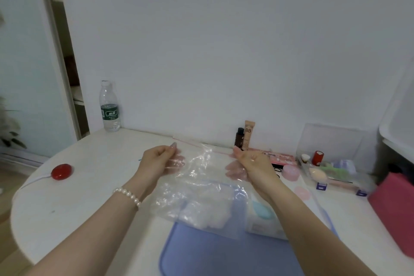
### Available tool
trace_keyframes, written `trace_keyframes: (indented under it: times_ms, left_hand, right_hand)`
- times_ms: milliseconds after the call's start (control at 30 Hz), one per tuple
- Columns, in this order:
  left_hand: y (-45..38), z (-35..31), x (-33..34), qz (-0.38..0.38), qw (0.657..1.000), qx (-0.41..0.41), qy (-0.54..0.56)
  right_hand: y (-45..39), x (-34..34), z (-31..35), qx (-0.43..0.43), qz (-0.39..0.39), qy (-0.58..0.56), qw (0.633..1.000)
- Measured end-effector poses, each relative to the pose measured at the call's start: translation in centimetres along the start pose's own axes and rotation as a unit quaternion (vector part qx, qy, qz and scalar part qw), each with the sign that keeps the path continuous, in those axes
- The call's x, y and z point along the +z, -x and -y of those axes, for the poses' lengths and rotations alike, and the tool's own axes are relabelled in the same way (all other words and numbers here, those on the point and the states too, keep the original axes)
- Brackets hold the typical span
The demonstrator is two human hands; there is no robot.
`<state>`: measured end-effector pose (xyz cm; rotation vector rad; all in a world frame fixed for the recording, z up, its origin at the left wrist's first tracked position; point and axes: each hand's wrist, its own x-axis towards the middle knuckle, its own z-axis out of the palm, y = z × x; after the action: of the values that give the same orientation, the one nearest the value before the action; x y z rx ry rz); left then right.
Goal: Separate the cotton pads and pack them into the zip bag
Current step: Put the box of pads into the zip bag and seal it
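Now both hands, left (pixel 160 159) and right (pixel 251 162), pinch the zip bag (pixel 201 186) stretched between them.

The clear zip bag (pixel 201 186) hangs above the table, white cotton pads (pixel 206 215) bunched at its bottom.

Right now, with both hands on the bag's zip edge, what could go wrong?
1. The left hand and right hand hold the zip bag by its top only; the cotton pads bunch at the bottom and could spill if it tips.
2. The bag is crumpled, so the red zip strip may seal unevenly.
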<state>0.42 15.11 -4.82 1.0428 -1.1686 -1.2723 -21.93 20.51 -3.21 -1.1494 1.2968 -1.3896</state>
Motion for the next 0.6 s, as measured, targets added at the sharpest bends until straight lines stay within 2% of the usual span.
trace_keyframes:
  times_ms: [167,300,367,467,600]
  left_hand:
    - [0.6,0.0,-0.1,-0.039,0.998,0.052,-0.009]
    - [1.1,1.2,1.0,-0.117,0.981,0.108,-0.111]
    - [1.4,2.1,1.6,-0.136,0.977,0.107,-0.122]
    - [1.6,2.8,1.3,-0.105,0.989,0.075,-0.077]
    - [1.6,1.5,0.2,-0.021,1.0,0.016,0.014]
  right_hand:
    - [1.3,-1.2,-1.3,0.024,0.013,-0.02,0.999]
    - [1.7,-1.0,-1.7,-0.019,-0.065,-0.027,0.997]
    - [1.6,-0.9,-1.4,-0.034,-0.079,-0.02,0.996]
    - [1.7,-1.4,-1.1,-0.027,-0.063,-0.017,0.997]
    - [2.3,-3.2,-1.2,-0.013,-0.044,-0.014,0.999]
